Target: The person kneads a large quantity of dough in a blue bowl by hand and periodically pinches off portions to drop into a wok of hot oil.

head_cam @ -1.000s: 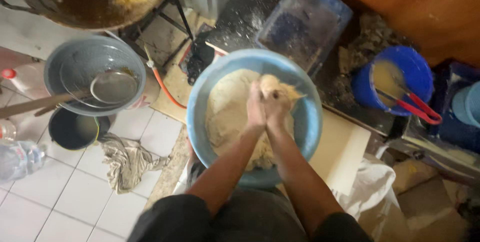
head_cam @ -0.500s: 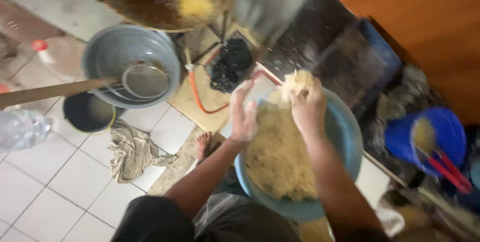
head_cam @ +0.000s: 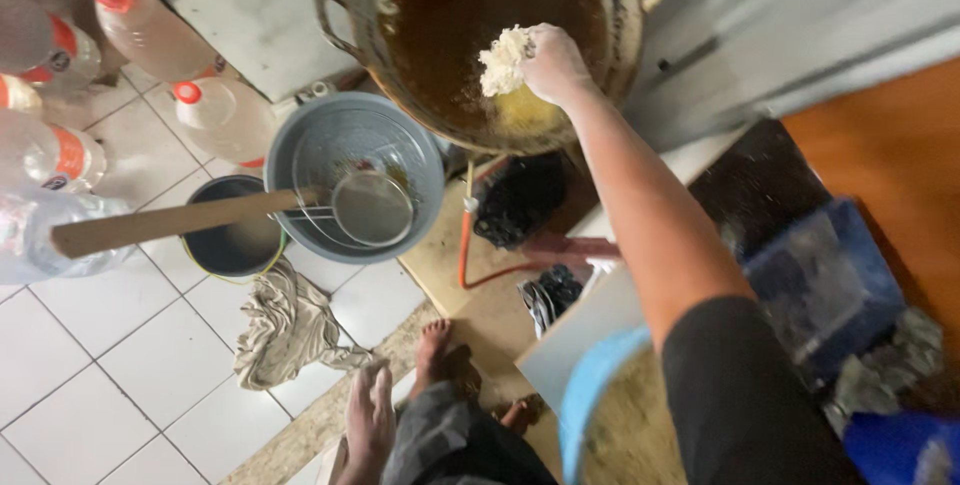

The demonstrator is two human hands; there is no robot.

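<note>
The right hand (head_cam: 553, 65) is stretched out over the big dark pan (head_cam: 480, 35) of brown oil, fingers closed around a pale, crumbly lump of dough (head_cam: 505, 60) that sticks out toward the left of the fist, above a yellowish patch in the oil. The arm runs back down to a black sleeve at the lower right, beside the rim of a blue bowl (head_cam: 590, 395) with more dough in it. The left hand (head_cam: 370, 425) rests low by the knee, fingers loosely spread and holding nothing, close to a bare foot (head_cam: 432, 350) on the stone edge of the floor. Just left of the pan sits a grey basin (head_cam: 300, 145) with a wire skimmer (head_cam: 372, 207) lying in it, its long wooden handle reaching out to the left over a small dark pot (head_cam: 232, 235). A crumpled rag (head_cam: 285, 325) lies on the white tiles below that. Plastic bottles (head_cam: 215, 110) with red caps stand at the upper left. An orange hose (head_cam: 465, 245) runs down under the pan.
</note>
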